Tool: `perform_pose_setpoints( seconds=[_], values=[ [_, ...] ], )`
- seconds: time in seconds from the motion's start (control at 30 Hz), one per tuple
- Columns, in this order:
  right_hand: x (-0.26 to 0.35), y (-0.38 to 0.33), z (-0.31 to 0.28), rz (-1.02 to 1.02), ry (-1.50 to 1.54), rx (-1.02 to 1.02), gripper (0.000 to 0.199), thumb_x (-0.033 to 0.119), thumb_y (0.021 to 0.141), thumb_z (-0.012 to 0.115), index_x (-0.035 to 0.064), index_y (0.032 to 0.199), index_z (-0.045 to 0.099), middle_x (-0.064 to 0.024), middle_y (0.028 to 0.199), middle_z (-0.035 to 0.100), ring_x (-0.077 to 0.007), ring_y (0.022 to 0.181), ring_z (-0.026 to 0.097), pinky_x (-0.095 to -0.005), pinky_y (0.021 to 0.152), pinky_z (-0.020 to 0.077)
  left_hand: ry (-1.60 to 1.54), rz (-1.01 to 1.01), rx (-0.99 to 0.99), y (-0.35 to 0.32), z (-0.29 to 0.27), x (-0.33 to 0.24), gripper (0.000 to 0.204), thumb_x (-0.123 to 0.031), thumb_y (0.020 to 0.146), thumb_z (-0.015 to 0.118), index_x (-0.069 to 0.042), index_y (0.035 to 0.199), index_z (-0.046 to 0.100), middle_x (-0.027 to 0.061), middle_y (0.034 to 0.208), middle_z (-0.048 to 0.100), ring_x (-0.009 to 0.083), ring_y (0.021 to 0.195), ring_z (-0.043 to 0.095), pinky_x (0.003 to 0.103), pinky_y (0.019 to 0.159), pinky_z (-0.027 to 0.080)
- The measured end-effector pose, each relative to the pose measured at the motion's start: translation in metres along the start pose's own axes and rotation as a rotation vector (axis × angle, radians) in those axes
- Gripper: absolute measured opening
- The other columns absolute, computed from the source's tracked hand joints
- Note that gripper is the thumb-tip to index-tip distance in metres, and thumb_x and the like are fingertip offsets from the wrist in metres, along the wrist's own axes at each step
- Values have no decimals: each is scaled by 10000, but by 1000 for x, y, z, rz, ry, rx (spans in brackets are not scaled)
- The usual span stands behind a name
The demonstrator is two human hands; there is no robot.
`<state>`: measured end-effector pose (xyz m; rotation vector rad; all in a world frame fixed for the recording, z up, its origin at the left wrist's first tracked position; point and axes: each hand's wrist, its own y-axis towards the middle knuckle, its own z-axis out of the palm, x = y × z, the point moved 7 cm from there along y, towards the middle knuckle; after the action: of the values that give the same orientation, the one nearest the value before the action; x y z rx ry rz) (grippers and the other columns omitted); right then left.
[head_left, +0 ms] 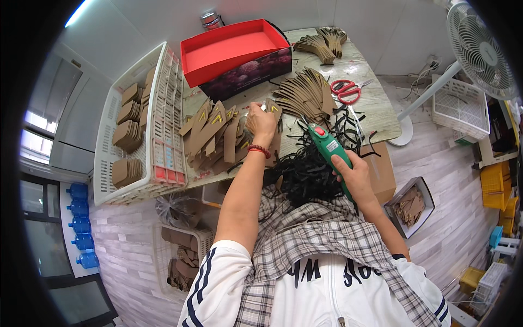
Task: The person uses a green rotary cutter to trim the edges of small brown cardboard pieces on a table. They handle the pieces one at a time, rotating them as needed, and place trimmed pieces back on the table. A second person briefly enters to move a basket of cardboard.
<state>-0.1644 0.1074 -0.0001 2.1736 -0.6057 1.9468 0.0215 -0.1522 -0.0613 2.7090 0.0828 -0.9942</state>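
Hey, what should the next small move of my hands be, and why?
Perhaps ease the green tool in your right hand toward the brown piece by your left hand, keeping your fingers clear. Its tip sits to the right of that piece, apart from it, and loose black strips lie heaped beside the tool.

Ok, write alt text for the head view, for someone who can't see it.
A person's right hand grips a green handheld tool beside thin black strips; their left hand is at flat brown pieces, some yellow-marked. On the left, a white plastic crate holds brown stacks.
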Motion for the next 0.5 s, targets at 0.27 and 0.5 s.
perform_pose_setpoints(
  seconds=[0.27,0.5],
  values=[
    [5,-4,-2,-6,6,-13,356,327,865,669,4,1011,640,-5,662,578,-56,536,507,-212,499,416,35,11,115,-15,-5,-13,460,-238,606,840,-49,958,610,159,988,647,330,991,592,403,824,457],
    [2,-4,-1,9,-4,-10,349,319,864,672,4,1011,642,-5,666,580,-55,533,506,-211,500,419,-12,118,80,-18,0,-18,454,-176,641,773,-58,1020,551,121,969,615,304,999,546,422,876,375]
  ],
)
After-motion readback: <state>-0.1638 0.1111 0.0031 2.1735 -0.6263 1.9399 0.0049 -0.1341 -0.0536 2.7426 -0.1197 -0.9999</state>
